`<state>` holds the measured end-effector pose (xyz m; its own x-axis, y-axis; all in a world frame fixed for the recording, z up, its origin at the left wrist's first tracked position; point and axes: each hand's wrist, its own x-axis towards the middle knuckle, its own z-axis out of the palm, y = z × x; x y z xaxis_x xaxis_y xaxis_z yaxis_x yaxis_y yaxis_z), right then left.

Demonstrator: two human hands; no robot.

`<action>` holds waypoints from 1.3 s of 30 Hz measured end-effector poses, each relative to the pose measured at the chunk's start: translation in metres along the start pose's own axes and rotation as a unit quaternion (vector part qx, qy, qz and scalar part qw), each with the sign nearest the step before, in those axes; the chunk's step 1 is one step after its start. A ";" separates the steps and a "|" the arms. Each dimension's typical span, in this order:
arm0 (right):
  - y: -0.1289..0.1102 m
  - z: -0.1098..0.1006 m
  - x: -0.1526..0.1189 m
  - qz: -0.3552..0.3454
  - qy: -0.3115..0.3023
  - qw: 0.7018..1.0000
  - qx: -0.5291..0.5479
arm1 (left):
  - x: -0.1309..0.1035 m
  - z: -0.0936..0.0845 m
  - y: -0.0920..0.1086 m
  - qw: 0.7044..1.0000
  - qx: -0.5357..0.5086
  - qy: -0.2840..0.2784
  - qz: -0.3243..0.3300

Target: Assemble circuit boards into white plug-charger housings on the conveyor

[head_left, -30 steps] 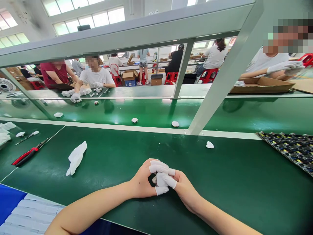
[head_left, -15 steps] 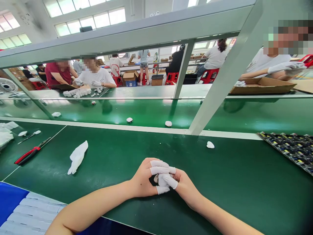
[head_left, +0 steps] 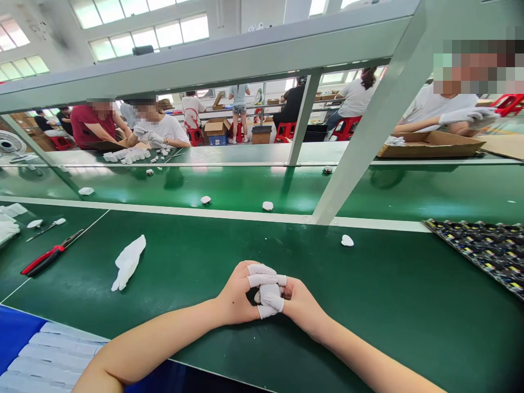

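Observation:
My left hand [head_left: 244,295] and my right hand [head_left: 301,303] meet over the green worktop [head_left: 196,262], both with white covers on some fingers. Between them is a small white piece [head_left: 257,297], mostly hidden by the fingers. The left fingers curl over its top and the left thumb lies below. From the right side, my right thumb and fingers press on it. A small white heart-shaped part [head_left: 347,240] lies beyond my right hand. Left of my hands rests a crumpled white glove or cloth [head_left: 129,262].
Red-and-black pliers [head_left: 51,256] lie at the left. A board of dark circuit parts [head_left: 483,248] is at the right. White parts [head_left: 267,206] sit on the belt [head_left: 237,185] behind a slanted metal post [head_left: 364,120]. Co-workers sit beyond.
Parts on the belt have shifted left. The whole view has moved slightly, and my joined hands appear a little further left. My right thumb lies closer against the piece.

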<state>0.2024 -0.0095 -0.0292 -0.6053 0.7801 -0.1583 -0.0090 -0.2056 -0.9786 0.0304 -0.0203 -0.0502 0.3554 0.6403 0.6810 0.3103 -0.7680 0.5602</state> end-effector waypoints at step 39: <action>0.011 -0.029 0.006 -0.128 0.060 0.987 -0.081 | 0.043 -0.014 -0.018 0.995 0.013 -0.090 0.052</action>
<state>0.2216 0.0099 -0.0446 -0.5017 0.8602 0.0913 -0.0163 0.0961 -0.9952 0.0277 0.0205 -0.0241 0.5377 0.5516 0.6377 0.2866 -0.8309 0.4770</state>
